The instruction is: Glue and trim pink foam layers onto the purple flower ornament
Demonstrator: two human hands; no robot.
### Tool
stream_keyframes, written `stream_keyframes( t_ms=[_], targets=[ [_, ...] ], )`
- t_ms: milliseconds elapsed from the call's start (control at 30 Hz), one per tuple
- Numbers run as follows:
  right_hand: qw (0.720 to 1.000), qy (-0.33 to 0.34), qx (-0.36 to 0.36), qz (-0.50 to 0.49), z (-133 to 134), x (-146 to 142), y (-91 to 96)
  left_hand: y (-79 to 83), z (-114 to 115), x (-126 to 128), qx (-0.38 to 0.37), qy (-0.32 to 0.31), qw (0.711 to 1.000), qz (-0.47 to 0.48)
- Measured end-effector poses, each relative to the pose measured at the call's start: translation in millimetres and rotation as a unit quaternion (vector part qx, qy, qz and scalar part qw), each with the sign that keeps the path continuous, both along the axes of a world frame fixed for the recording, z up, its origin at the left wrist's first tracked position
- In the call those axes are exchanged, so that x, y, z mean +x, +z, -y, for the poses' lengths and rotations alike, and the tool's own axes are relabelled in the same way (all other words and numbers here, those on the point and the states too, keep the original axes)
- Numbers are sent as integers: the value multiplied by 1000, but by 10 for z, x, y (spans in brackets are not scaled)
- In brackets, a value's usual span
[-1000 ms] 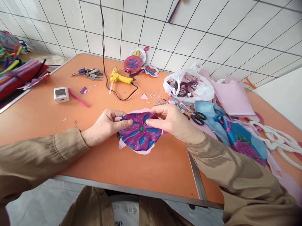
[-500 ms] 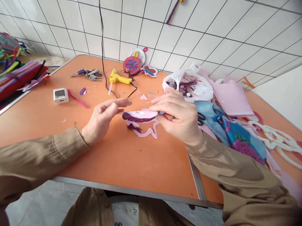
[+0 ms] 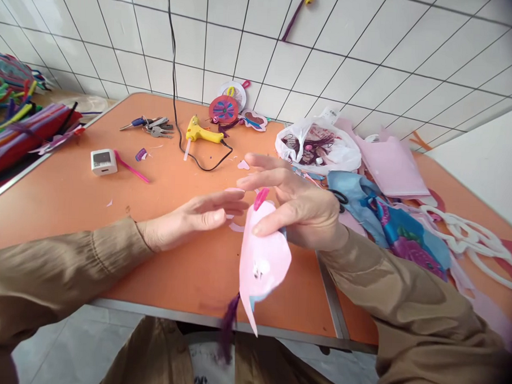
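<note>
A pink felt ornament (image 3: pixel 268 257) hangs from my right hand (image 3: pixel 300 208), pinched near its top between thumb and fingers. Its plain pink side faces me and bears a small pale blob near the lower middle. At its top is a bright pink loop (image 3: pixel 261 199); a dark purple tassel (image 3: pixel 228 326), blurred by motion, dangles below. My left hand (image 3: pixel 199 215) holds nothing; its fingers are stretched toward the ornament without gripping it. Behind the hands a pale pink felt offcut (image 3: pixel 236 227) is partly visible on the orange table (image 3: pixel 167 284).
A yellow glue gun (image 3: pixel 204 134) lies on the table with its cord. To its left are keys (image 3: pixel 159 128) and a white charger (image 3: pixel 103 162). Finished ornaments (image 3: pixel 224 109) lean at the wall. On the right are a white plastic bag (image 3: pixel 346 153), blue fabric (image 3: pixel 357 196) and pink felt (image 3: pixel 395 170).
My right hand has lifted and turned the ornament from lying flat to hanging down, its plain side toward me. My left hand has moved right, closer to it.
</note>
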State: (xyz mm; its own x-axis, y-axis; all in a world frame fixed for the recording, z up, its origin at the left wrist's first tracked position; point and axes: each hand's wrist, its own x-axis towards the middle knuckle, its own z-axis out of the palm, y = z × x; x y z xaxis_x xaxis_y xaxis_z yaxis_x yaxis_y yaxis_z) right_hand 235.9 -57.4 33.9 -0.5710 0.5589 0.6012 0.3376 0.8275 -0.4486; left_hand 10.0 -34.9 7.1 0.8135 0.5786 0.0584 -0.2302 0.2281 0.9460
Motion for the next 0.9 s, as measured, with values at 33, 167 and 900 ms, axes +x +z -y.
stream_keyframes(
  t_ms=[33, 167, 900],
  targets=[
    [1000, 23, -16, 2, 16, -13, -4, 15, 25, 12, -3, -44, 999, 11],
    [987, 148, -51, -37, 60, -57, 4, 28, 32, 22, -48, -114, 992, 19],
    [886, -173, -403, -148, -25, -144, -52, 15, -59, 8, -104, 189, 976, -19]
  ],
)
